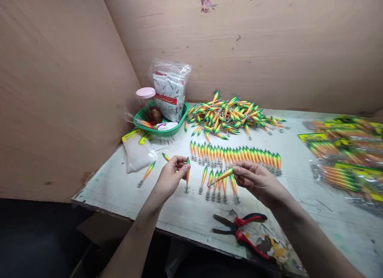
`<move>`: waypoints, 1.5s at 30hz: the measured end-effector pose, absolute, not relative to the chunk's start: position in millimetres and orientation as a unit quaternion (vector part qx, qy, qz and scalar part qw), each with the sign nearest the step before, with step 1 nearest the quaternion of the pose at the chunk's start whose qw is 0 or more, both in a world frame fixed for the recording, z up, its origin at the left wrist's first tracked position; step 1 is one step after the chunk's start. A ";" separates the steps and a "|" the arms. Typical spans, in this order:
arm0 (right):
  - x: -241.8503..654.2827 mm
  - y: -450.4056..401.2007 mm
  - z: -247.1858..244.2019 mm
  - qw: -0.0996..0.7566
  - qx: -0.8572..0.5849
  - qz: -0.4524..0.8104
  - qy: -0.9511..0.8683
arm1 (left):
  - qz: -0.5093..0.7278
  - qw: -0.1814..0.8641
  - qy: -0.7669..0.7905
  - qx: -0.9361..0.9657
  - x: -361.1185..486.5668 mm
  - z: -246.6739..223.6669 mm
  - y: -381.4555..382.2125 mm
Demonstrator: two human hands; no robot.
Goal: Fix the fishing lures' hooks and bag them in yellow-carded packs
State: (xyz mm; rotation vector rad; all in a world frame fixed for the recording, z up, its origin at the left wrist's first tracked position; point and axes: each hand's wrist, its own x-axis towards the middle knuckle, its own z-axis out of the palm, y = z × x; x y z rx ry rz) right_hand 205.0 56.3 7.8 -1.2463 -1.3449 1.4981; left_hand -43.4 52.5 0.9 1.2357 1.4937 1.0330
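My left hand pinches the green top of a fishing lure, which hangs upright with its crown of hooks at the bottom. Between the fingers of my right hand another green-and-orange lure is held by its green end, slanting down to the left. Beneath it a short row of lures lies on the white table. A longer, tightly packed row lies just behind. To the left of my left hand are a loose lure and one partly hidden by my fingers.
Red-handled pliers lie spread near the front edge. At the back is a heap of lures. A green basket holds a pink-lidded jar and a bag of packets. Bagged lures lie right; an unfilled plastic bag lies left.
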 end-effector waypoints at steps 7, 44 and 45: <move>234.5 27.2 6.4 0.432 -0.469 0.645 -0.422 | 0.321 0.330 0.670 0.583 -16.2 -47.5 72.6; 246.5 59.0 -49.1 0.309 -0.689 0.411 -0.511 | 0.437 0.644 0.448 0.440 -16.1 17.6 54.4; 243.2 57.1 -46.2 0.310 -0.686 0.407 -0.518 | 0.437 0.651 0.441 0.436 -15.7 18.5 53.1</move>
